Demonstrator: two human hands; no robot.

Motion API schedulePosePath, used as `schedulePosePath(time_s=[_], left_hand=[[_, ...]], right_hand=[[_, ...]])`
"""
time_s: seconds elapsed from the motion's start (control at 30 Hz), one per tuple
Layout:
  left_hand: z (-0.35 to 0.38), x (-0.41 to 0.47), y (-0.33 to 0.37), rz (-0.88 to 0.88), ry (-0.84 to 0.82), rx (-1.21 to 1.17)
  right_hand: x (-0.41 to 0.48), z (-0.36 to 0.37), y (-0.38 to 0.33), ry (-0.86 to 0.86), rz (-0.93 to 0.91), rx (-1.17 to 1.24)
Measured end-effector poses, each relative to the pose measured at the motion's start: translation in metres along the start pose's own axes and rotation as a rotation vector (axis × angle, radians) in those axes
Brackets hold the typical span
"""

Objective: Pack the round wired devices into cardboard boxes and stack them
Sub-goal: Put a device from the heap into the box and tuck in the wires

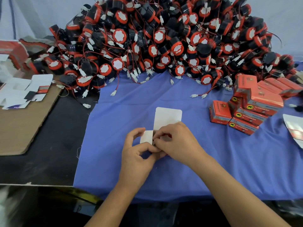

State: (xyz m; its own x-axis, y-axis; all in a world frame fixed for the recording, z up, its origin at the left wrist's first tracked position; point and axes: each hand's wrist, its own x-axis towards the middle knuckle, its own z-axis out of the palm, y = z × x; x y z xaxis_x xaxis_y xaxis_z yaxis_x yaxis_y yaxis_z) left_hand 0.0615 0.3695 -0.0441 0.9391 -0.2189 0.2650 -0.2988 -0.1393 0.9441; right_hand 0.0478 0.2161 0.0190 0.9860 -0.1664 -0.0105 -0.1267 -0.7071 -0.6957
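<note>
Carton (168, 118), half-folded, is lying on the blue cloth (114, 169), its white flaps standing open. Left hand (139, 151) is pinching the small side flap (146, 136); right hand (177, 143) is curling round the carton body and hiding any contents. Side flap is likely needing tucking first, with wires kept clear. Heap of round wired devices (164, 38) is crowding the far edge, connectors trailing near. Packed red boxes (250, 110) are sitting stacked at right, flat blanks (24, 90) at left.

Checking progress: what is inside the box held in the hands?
Of the box only white flaps and a red sliver show between the left hand and right hand; its contents are covered.
</note>
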Motion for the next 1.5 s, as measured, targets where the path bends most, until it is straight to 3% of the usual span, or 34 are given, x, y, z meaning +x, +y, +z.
schedulePosePath(time_s=[0.23, 0.47, 0.6, 0.63, 0.7, 0.77, 0.8, 0.87, 0.9, 1.03, 1.33, 1.5], left_hand=[[-0.001, -0.001, 0.001, 0.036, -0.018, -0.061], [0.0, 0.001, -0.003, -0.002, 0.045, -0.181], [0.001, 0.002, -0.002, -0.045, 0.015, -0.271], [0.001, 0.002, -0.002, -0.034, 0.014, -0.253], [-0.001, 0.003, -0.003, -0.027, 0.024, -0.218], [-0.002, 0.002, -0.002, -0.042, 0.029, -0.188], [-0.001, 0.002, -0.002, -0.048, 0.023, -0.18], [-0.001, 0.001, 0.0, -0.044, 0.005, -0.174], [-0.001, 0.001, 0.0, -0.039, -0.004, -0.173], [-0.001, -0.002, 0.004, -0.063, -0.04, -0.2], [0.003, 0.002, 0.005, 0.052, -0.069, 0.055], [0.007, 0.002, 0.003, -0.05, -0.085, 0.065]], right_hand=[[0.007, -0.01, -0.011, -0.101, 0.014, -0.216], [0.011, -0.008, -0.025, -0.053, 0.076, -0.308], [-0.006, -0.012, -0.013, 0.005, -0.043, -0.138], [-0.012, -0.016, -0.008, 0.082, -0.08, -0.058], [-0.025, -0.021, 0.005, 0.398, -0.121, 0.098], [-0.034, -0.018, 0.025, 0.681, 0.014, 0.43], [-0.036, -0.013, 0.033, 0.724, 0.135, 0.689], [-0.04, -0.004, 0.044, 0.617, 0.329, 1.047], [-0.04, 0.0, 0.049, 0.537, 0.339, 1.066], [-0.039, 0.007, 0.057, 0.389, 0.218, 0.941], [-0.032, 0.009, 0.058, 0.235, 0.13, 0.788], [-0.034, 0.01, 0.058, 0.251, 0.047, 0.707]])
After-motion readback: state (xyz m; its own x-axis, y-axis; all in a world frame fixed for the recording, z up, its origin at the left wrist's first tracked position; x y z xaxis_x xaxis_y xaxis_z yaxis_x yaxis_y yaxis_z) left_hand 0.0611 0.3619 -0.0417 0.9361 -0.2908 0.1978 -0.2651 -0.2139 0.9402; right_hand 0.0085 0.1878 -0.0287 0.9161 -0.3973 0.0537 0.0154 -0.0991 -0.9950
